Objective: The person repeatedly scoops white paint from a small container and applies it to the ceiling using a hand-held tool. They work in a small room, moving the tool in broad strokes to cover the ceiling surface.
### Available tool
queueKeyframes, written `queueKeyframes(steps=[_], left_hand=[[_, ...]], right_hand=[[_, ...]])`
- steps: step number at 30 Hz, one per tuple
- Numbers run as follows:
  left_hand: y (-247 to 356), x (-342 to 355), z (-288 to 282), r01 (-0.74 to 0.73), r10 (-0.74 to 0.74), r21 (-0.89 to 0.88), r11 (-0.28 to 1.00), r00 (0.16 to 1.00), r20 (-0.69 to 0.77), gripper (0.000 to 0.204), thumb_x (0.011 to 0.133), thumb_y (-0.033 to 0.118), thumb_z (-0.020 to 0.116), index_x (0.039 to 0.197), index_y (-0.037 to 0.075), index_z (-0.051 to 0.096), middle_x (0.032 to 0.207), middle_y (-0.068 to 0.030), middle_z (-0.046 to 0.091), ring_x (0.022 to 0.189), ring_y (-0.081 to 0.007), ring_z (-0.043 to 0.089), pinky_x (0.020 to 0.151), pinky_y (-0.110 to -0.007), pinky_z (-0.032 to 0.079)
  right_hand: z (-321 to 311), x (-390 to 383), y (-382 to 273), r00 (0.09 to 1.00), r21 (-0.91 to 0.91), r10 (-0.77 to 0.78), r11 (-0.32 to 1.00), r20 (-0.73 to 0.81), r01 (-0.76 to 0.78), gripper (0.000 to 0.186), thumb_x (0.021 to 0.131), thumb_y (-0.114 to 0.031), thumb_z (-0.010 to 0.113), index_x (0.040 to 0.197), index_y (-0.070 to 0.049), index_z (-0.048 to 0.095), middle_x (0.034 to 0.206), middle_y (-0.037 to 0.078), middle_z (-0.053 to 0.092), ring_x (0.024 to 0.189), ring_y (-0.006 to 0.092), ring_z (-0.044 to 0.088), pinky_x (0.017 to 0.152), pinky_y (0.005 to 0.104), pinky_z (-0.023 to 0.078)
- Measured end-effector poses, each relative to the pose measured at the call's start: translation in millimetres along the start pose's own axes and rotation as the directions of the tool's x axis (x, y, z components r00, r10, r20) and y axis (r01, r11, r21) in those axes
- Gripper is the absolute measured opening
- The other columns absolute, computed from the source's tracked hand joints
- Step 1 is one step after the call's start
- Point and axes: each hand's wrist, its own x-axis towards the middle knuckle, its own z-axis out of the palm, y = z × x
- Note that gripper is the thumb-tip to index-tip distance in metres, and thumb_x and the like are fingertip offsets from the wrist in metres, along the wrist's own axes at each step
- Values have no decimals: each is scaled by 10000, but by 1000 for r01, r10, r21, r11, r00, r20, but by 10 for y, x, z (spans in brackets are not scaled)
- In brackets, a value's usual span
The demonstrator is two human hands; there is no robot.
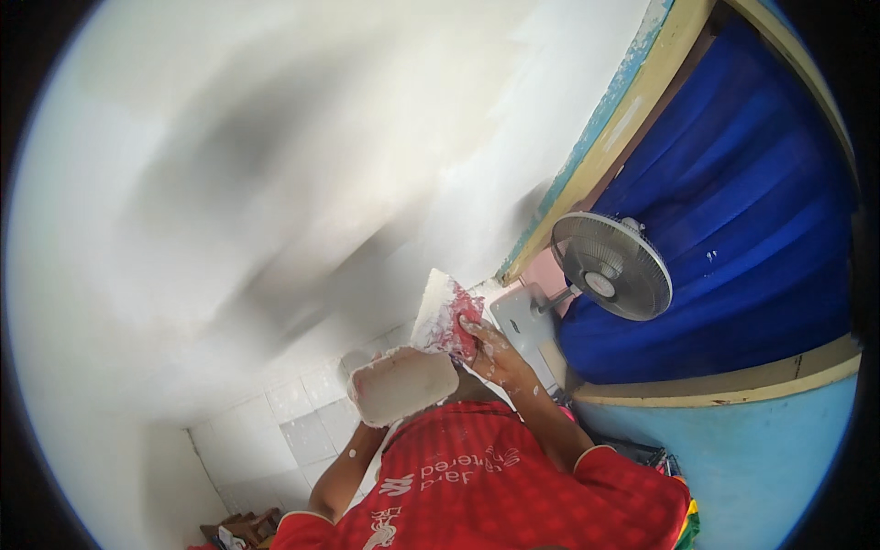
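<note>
My right hand (pixel 491 352), speckled with white, is closed around the red handle of a broad putty scraper (pixel 434 310). The scraper's flat blade points up and left, and white paste smears both blade and handle. Just below and left of it is a shallow rectangular tub (pixel 403 387) with rounded corners, its inside coated with white paste. The tub is held tilted in front of my red shirt (pixel 458 467). My left forearm (pixel 353 467) runs up behind the tub, which hides most of the left hand holding it from beneath.
A large white wall (pixel 229 183) with patchy grey shadows fills the left and top. On the right a standing fan (pixel 612 266) is in front of a blue curtain (pixel 724 220) in a yellow frame. White floor tiles (pixel 302 412) and wooden furniture (pixel 247 527) show lower left.
</note>
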Motion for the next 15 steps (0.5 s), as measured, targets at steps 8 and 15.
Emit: queueKeyframes(steps=[8,15], left_hand=[[-49,162,13,-12,12,46,999,1000,0,438,960,410,642,1302,151,555,1258,-42,615,1165,-215,561,1009,-405,476],[-45,381,69,-40,41,92,995,999,-13,475,953,423,650,1333,160,542,1292,-40,604,1207,-221,546,1035,-413,463]], right_hand=[[539,506,-1070,729,-167,-683,715,38,679,182,1030,-153,622,1171,-39,607,1062,22,671,1001,128,667,950,289,545],[1236,1030,-2438,-64,-603,-868,-393,492,695,322,1001,17,541,1309,46,632,1251,136,700,1158,197,651,1032,310,477]])
